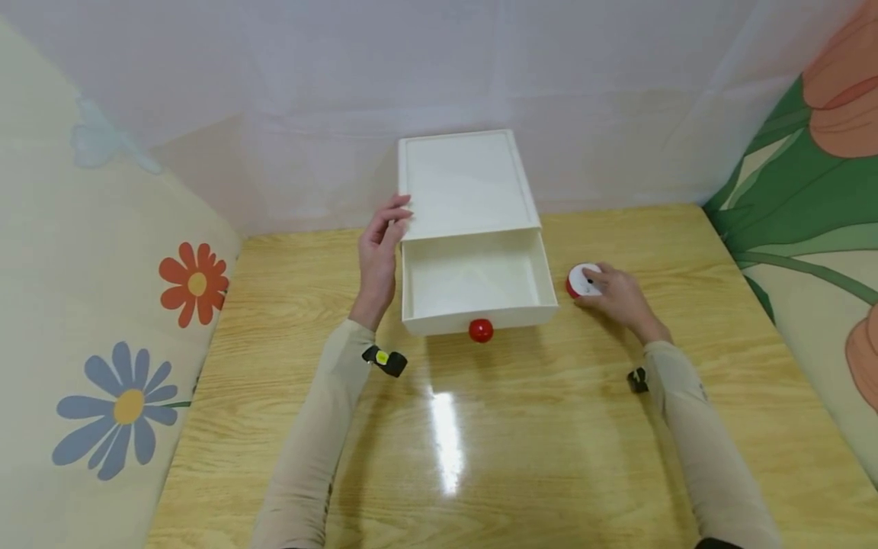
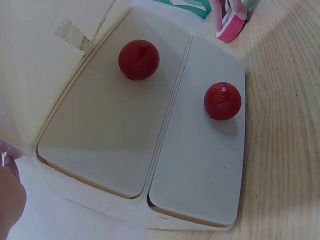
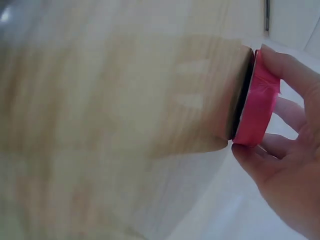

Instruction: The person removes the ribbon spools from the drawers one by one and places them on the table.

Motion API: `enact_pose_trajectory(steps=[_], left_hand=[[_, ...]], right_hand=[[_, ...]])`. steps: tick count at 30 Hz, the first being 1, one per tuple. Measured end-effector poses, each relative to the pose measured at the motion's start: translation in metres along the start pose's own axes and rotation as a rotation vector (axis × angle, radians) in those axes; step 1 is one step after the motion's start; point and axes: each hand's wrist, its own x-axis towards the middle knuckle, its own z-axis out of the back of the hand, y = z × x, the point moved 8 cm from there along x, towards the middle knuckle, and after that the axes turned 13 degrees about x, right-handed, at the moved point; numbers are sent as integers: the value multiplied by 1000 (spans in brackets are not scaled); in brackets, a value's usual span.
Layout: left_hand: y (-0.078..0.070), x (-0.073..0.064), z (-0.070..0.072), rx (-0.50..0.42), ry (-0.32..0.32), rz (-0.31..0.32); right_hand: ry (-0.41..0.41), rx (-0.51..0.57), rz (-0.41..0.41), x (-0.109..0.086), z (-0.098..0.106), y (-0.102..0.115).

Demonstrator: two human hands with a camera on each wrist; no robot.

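Observation:
A white two-drawer box (image 1: 466, 183) stands near the back of the table, and its upper drawer (image 1: 473, 282) is pulled out with nothing inside. A round red knob (image 1: 481, 330) sits on that drawer's front; the left wrist view shows a second red knob (image 2: 222, 101) on the lower drawer front (image 2: 197, 160). My left hand (image 1: 379, 255) touches the box's left side near its front corner, fingers loosely extended. To the right of the box, my right hand (image 1: 620, 299) grips a spool of red ribbon (image 1: 579, 284) by its rim, thumb and fingers on opposite sides.
The wood-grain table (image 1: 535, 435) extends in front of the box and to both sides. Behind the box hangs a pale cloth (image 1: 329, 114). Flower-patterned panels (image 1: 41, 305) stand at left and right. Each sleeve carries a small black wrist device (image 1: 391, 361).

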Motion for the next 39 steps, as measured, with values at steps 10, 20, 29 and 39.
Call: enact_pose_trajectory(steps=[10,20,29,39], left_hand=[[0,0,-1,9,-1,3],[-1,0,-1,18,-16,-7],[-4,0,3,16,-40,6],[-4,0,3,17,-30,11]], right_hand=[[73,-47,-78,4,-2,0],[77,-19,-43,-1,-3,5],[125,-12,23,-3,-3,15],[-15,83,-50,-15,4,19]])
